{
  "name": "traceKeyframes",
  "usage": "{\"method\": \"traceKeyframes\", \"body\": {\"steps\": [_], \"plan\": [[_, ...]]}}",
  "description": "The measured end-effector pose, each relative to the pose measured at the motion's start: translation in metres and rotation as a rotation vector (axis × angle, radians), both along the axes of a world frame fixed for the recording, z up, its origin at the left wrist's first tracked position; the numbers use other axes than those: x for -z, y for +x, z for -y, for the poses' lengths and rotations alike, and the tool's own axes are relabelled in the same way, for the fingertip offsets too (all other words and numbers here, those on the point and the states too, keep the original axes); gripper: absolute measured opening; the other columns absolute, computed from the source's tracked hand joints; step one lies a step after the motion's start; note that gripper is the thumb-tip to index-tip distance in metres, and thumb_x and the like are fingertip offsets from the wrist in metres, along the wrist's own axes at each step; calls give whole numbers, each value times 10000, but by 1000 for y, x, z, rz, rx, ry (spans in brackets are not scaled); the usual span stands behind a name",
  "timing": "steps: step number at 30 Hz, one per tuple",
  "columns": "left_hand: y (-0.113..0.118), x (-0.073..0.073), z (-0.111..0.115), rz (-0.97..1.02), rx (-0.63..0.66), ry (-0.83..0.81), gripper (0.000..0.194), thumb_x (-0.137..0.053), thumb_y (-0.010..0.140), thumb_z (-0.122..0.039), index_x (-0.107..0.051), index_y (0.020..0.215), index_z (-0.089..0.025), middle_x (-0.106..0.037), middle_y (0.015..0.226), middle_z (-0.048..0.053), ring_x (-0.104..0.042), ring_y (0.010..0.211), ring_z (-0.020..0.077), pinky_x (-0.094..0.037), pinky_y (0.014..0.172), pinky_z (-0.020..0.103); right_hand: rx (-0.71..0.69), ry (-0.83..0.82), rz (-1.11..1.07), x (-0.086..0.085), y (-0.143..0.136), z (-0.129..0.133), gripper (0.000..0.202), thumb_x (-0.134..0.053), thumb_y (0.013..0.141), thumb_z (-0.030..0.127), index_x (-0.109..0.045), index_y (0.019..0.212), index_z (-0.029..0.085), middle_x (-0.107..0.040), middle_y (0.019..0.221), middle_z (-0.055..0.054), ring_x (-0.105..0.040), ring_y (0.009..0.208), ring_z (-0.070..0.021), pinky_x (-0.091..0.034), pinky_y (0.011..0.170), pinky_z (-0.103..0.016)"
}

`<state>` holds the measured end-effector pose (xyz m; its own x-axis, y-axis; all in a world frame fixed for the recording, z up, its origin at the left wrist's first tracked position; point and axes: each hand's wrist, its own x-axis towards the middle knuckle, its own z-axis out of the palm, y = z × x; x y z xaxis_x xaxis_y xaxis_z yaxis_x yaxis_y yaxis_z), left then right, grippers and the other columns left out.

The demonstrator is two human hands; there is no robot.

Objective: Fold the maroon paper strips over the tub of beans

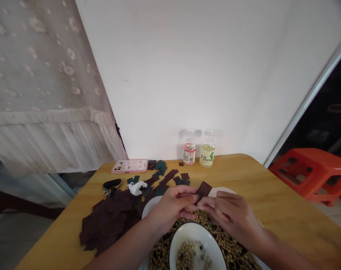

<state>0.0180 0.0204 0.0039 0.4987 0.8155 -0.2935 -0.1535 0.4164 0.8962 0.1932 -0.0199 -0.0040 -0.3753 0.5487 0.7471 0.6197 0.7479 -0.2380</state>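
Observation:
My left hand [180,204] is closed on a dark brown rectangular piece [204,188], thin and flat, its upper end sticking out past the fingertips. My right hand [229,210] is closed in a pinch at the lower edge of the same piece; anything small inside that pinch is hidden. Both hands are above a large white tray [150,206] filled with tan and black beads [235,247]. In front of them a white bowl [174,240] sits among the beads, with some tan and black beads [187,253] inside.
A heap of dark brown pieces [111,217] covers the table's left side. Behind it lie dark green pieces [160,165], crumpled white tissue [136,188], keys with a black fob [112,183] and a pink phone [129,166]. Two bottles [189,152] [207,153] stand by the wall. An orange stool [314,168] is at right.

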Motion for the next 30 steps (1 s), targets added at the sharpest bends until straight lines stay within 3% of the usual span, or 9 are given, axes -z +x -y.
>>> {"method": "traceKeyframes", "body": {"steps": [5, 11, 15, 20, 24, 28, 30], "plan": [[0, 2, 0, 11, -2, 6, 389, -780, 570, -319, -622, 883, -151, -642, 719, 16, -635, 642, 143, -476, 480, 192, 48, 14, -48, -1, 0, 0, 123, -532, 843, 121, -536, 769, 219, -591, 572, 22, -522, 498, -115, -395, 495, -232], [-1, 3, -1, 5, 0, 3, 365, -779, 574, -301, -623, 868, -152, -642, 701, 9, -625, 611, 127, -486, 478, 192, 15, -4, -35, 0, 1, -1, 230, -536, 830, 113, -468, 636, 215, -561, 544, 35, -483, 454, -94, -364, 456, -218], [0, 2, 0, 13, 8, 12, 357, -767, 594, -305, -628, 884, -150, -648, 712, 17, -634, 634, 131, -482, 476, 180, 78, 18, -158, -1, 1, -2, 331, -550, 824, 111, -383, 556, 212, -493, 489, 40, -547, 499, -106, -398, 473, -205], [0, 2, -1, 13, -6, -5, 358, -778, 579, -287, -630, 872, -143, -637, 661, 0, -612, 579, 106, -499, 499, 190, -2, -34, -101, -2, 1, -1, 321, -544, 822, 95, -372, 578, 213, -583, 586, 20, -552, 527, -103, -410, 482, -212], [-1, 2, 0, 27, 12, 14, 343, -762, 607, -290, -626, 886, -143, -662, 708, 23, -631, 624, 117, -496, 513, 183, 64, 18, -168, -2, 1, -1, 348, -556, 819, 90, -359, 562, 216, -472, 486, 46, -536, 509, -104, -400, 466, -204], [-1, 0, 0, 10, 53, 6, 342, -759, 612, -273, -622, 891, -129, -674, 704, 32, -629, 591, 102, -498, 554, 183, 31, -5, -98, -2, 2, -2, 260, -561, 820, 102, -431, 622, 210, -542, 547, 30, -511, 488, -98, -403, 475, -216], [-2, 0, 0, 7, 92, 10, 324, -745, 634, -269, -625, 897, -122, -683, 716, 44, -632, 594, 97, -498, 575, 181, 55, 5, -106, -2, 3, -3, 303, -559, 822, 107, -395, 589, 210, -536, 536, 28, -513, 485, -98, -402, 470, -214]]}}
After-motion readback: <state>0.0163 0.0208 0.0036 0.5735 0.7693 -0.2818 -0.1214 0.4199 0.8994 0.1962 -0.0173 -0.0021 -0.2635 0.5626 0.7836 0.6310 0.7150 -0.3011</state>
